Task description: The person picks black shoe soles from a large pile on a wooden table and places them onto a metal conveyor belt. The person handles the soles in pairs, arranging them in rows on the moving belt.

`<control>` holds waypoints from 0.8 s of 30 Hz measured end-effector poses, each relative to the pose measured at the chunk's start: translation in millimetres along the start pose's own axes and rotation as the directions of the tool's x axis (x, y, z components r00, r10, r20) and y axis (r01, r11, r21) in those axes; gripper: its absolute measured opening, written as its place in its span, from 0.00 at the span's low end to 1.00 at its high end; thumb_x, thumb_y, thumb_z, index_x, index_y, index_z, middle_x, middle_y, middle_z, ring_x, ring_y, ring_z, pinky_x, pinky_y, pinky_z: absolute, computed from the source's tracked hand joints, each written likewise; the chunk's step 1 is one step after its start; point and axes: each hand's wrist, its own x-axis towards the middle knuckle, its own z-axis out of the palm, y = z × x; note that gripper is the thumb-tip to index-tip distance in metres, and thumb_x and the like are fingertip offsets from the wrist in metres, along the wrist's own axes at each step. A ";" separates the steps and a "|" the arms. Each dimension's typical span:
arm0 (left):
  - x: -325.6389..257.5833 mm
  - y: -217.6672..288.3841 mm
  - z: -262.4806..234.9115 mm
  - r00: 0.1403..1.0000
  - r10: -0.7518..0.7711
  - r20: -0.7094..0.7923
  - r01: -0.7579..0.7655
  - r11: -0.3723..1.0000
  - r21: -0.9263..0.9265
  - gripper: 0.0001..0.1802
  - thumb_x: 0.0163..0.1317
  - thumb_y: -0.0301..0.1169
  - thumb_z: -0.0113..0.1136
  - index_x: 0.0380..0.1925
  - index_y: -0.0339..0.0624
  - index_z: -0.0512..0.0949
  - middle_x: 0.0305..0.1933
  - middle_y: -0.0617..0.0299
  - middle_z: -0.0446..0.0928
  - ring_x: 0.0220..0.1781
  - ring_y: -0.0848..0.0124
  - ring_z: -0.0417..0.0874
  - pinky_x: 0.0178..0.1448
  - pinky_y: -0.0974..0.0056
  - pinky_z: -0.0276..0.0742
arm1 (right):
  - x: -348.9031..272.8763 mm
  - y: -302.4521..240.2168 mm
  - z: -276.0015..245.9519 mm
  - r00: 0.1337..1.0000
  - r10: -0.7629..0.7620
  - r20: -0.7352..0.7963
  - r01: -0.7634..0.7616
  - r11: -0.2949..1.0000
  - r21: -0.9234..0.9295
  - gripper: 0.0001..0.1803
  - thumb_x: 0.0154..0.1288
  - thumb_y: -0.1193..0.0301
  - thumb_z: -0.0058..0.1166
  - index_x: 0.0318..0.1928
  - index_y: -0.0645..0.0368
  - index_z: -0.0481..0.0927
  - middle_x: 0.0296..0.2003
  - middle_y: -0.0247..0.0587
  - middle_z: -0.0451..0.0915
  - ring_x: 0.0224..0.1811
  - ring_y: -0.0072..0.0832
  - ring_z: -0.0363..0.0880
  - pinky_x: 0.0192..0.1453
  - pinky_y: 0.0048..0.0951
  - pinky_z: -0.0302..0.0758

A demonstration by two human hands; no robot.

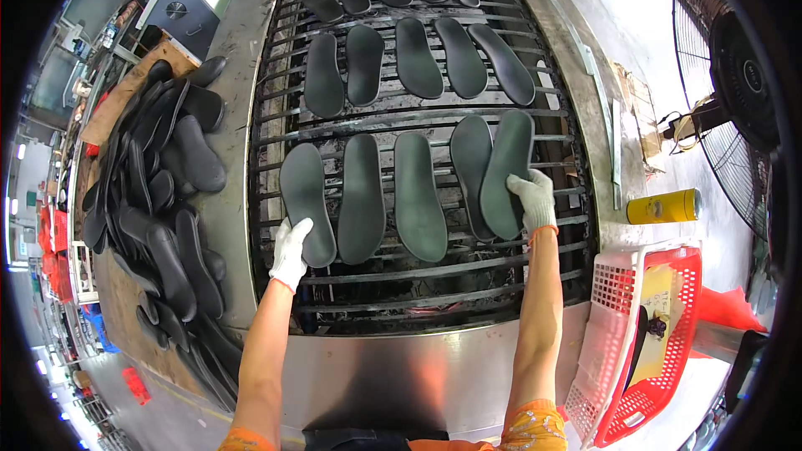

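Dark shoe insoles lie in rows on a rack of metal bars point(418, 288). In the nearest row, my left hand point(291, 252), in a white glove, grips the lower end of the leftmost insole point(305, 192), thumb against its edge. My right hand point(535, 199), gloved too, holds the rightmost insole point(510, 167) by its right edge, thumb on top. That insole is tilted and partly overlaps a neighbouring insole point(469, 150). Between my hands lie two more insoles, a left one point(362, 200) and a right one point(421, 200). The fingers under the held insoles are mostly hidden.
A heap of black insoles point(171, 259) covers the left side table. Right of the rack are a yellow cylinder point(664, 206), a red and white plastic basket point(614, 284) and a large black fan point(743, 75). A metal ledge point(418, 367) runs along the rack's near end.
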 end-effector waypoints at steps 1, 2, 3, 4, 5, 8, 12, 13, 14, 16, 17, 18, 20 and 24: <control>-0.6 -1.2 2.4 1.000 0.029 -0.010 -0.029 1.000 0.008 0.22 0.68 0.28 0.58 0.62 0.38 0.75 0.54 0.58 0.82 0.55 0.67 0.83 0.60 0.59 0.81 | 6.8 3.2 -9.7 0.999 -0.014 -0.052 0.010 0.997 -0.072 0.14 0.61 0.76 0.62 0.46 0.69 0.85 0.36 0.40 0.87 0.34 0.26 0.83 0.41 0.31 0.79; -1.1 -0.9 6.9 0.999 0.035 0.003 -0.035 0.999 0.030 0.21 0.69 0.29 0.59 0.61 0.38 0.75 0.54 0.58 0.82 0.54 0.67 0.83 0.59 0.60 0.80 | 13.0 5.8 -21.0 0.996 -0.032 -0.088 0.022 0.994 -0.102 0.13 0.61 0.75 0.62 0.45 0.69 0.85 0.35 0.40 0.87 0.33 0.26 0.83 0.40 0.31 0.79; -1.1 1.0 10.2 0.999 0.043 0.010 -0.044 0.998 0.049 0.21 0.69 0.30 0.60 0.60 0.37 0.76 0.54 0.59 0.83 0.53 0.68 0.83 0.59 0.61 0.80 | 18.9 7.4 -29.9 0.992 -0.052 -0.117 0.036 0.990 -0.134 0.13 0.61 0.74 0.61 0.45 0.69 0.85 0.35 0.40 0.87 0.33 0.26 0.83 0.40 0.30 0.78; -0.4 1.5 13.8 0.999 0.051 0.017 -0.052 0.996 0.067 0.21 0.69 0.31 0.61 0.60 0.37 0.77 0.53 0.59 0.83 0.52 0.69 0.83 0.58 0.63 0.79 | 23.5 8.6 -40.2 0.990 -0.093 -0.110 0.065 0.970 -0.235 0.14 0.61 0.73 0.61 0.45 0.70 0.85 0.34 0.40 0.87 0.32 0.25 0.83 0.40 0.31 0.78; 1.1 1.8 16.2 0.998 0.057 0.031 -0.059 0.994 0.092 0.21 0.69 0.31 0.61 0.60 0.36 0.77 0.54 0.59 0.83 0.52 0.69 0.83 0.59 0.63 0.79 | 25.2 5.4 -45.6 0.988 -0.122 -0.093 0.080 0.928 -0.365 0.17 0.60 0.72 0.61 0.47 0.70 0.85 0.35 0.43 0.88 0.34 0.26 0.84 0.42 0.32 0.78; 9.3 -0.3 21.9 0.996 0.072 0.056 -0.080 0.984 0.162 0.22 0.70 0.33 0.61 0.61 0.35 0.77 0.56 0.59 0.82 0.54 0.71 0.82 0.60 0.64 0.77 | 42.1 22.0 -76.7 0.965 -0.261 -0.037 0.202 0.822 -0.532 0.20 0.57 0.71 0.57 0.49 0.66 0.85 0.39 0.51 0.88 0.42 0.35 0.86 0.49 0.35 0.78; 14.4 -12.3 4.4 0.985 0.163 0.060 -0.169 0.979 0.113 0.23 0.70 0.33 0.60 0.62 0.34 0.77 0.57 0.58 0.82 0.56 0.71 0.81 0.63 0.64 0.75 | 28.3 11.5 -53.8 0.935 -0.350 -0.047 0.198 0.630 -0.751 0.24 0.59 0.71 0.58 0.57 0.63 0.79 0.48 0.57 0.85 0.50 0.49 0.85 0.57 0.44 0.77; 10.8 -13.3 1.4 0.977 0.209 0.050 -0.214 0.968 0.129 0.23 0.70 0.33 0.60 0.62 0.34 0.77 0.57 0.57 0.82 0.57 0.70 0.81 0.64 0.64 0.74 | 17.8 3.8 -42.4 0.928 -0.360 -0.091 0.126 0.536 -0.835 0.27 0.59 0.71 0.59 0.60 0.62 0.77 0.51 0.56 0.84 0.52 0.51 0.84 0.59 0.47 0.77; 6.3 -8.6 4.2 0.972 0.230 0.039 -0.233 0.947 0.222 0.23 0.70 0.33 0.60 0.62 0.34 0.76 0.59 0.56 0.81 0.59 0.70 0.80 0.66 0.63 0.73 | 2.9 -9.6 -34.5 0.925 -0.362 -0.119 0.071 0.471 -0.879 0.28 0.59 0.70 0.60 0.62 0.60 0.76 0.53 0.56 0.83 0.54 0.52 0.82 0.62 0.49 0.75; -8.5 0.5 9.3 0.954 0.296 -0.044 -0.254 0.878 0.406 0.28 0.66 0.35 0.63 0.63 0.32 0.75 0.62 0.52 0.80 0.63 0.65 0.79 0.68 0.61 0.72 | -26.0 -20.9 -19.7 0.893 -0.437 -0.106 0.088 0.400 -0.913 0.29 0.61 0.69 0.60 0.64 0.58 0.75 0.55 0.56 0.81 0.59 0.54 0.78 0.66 0.50 0.72; -7.8 -8.3 -7.4 0.935 0.345 -0.077 -0.266 0.829 0.492 0.30 0.63 0.35 0.66 0.63 0.32 0.75 0.61 0.49 0.81 0.62 0.62 0.81 0.67 0.61 0.74 | -36.6 -17.0 -9.1 0.862 -0.504 -0.054 0.176 0.398 -0.900 0.28 0.62 0.69 0.60 0.64 0.58 0.75 0.57 0.57 0.79 0.62 0.55 0.76 0.68 0.50 0.71; -18.2 -3.2 2.3 0.931 0.354 -0.090 -0.272 0.837 0.475 0.30 0.62 0.35 0.68 0.62 0.32 0.76 0.59 0.49 0.82 0.59 0.62 0.84 0.65 0.60 0.77 | -48.2 -8.4 -9.7 0.832 -0.551 -0.061 0.172 0.362 -0.916 0.28 0.62 0.70 0.59 0.64 0.58 0.75 0.57 0.58 0.78 0.63 0.54 0.75 0.68 0.49 0.70; -40.3 -0.7 -3.2 0.942 0.319 -0.102 -0.236 0.847 0.477 0.24 0.63 0.30 0.68 0.60 0.36 0.78 0.53 0.55 0.85 0.53 0.69 0.85 0.60 0.63 0.80 | -71.8 5.0 5.4 0.815 -0.578 -0.040 0.225 0.381 -0.897 0.29 0.63 0.70 0.59 0.65 0.60 0.74 0.58 0.59 0.76 0.63 0.54 0.74 0.69 0.47 0.69; -110.9 -16.0 -44.0 0.939 0.319 -0.125 -0.240 0.874 0.423 0.22 0.63 0.29 0.68 0.56 0.36 0.79 0.52 0.54 0.85 0.53 0.67 0.86 0.60 0.63 0.81 | -145.7 41.2 50.6 0.785 -0.591 0.187 0.485 0.398 -0.779 0.27 0.63 0.72 0.59 0.63 0.64 0.75 0.59 0.57 0.76 0.60 0.50 0.76 0.66 0.45 0.71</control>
